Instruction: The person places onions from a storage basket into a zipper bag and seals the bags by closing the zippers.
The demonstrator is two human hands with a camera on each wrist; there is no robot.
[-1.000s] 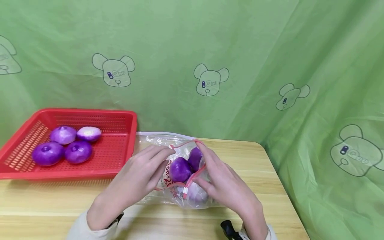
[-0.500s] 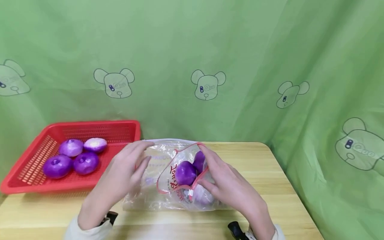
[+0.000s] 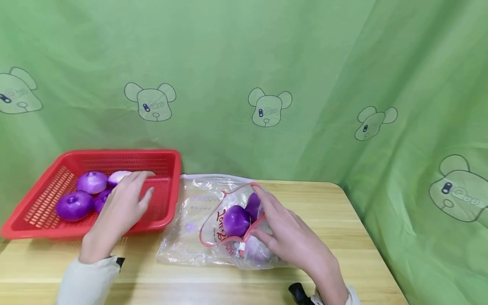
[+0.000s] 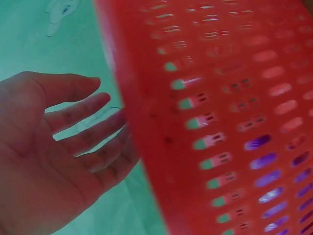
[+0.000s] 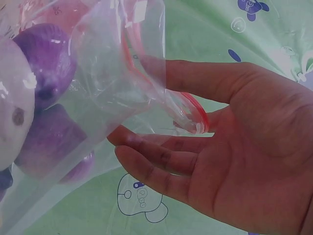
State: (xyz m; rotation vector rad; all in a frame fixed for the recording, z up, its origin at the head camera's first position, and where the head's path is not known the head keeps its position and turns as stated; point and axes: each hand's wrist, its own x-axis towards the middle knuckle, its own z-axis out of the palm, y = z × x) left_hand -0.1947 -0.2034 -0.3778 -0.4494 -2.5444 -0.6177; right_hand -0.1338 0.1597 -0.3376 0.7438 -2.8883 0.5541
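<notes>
My left hand (image 3: 123,203) reaches over the front right of the red plastic basket (image 3: 152,227), fingers apart and holding nothing. Several purple onions (image 3: 74,206) lie in this basket; the hand partly hides two of them. In the left wrist view, spread fingers overlap the basket's rim (image 4: 142,147). My right hand (image 3: 291,233) holds the red-edged mouth of a clear zip bag (image 3: 183,250), its thumb and fingers on either side of the edge. Purple onions (image 3: 236,220) show through the bag's gaping mouth, and a paler onion (image 3: 257,249) shows through the film.
The wooden table (image 3: 213,288) carries both basket and bag. A green curtain (image 3: 213,51) with bear-head prints hangs close behind the table and along its right side. A black strap piece (image 3: 299,293) sits at the right wrist.
My left hand has let go of the bag's mouth and moved left over the basket. The right hand keeps its hold on the bag, whose left part now lies flatter.
</notes>
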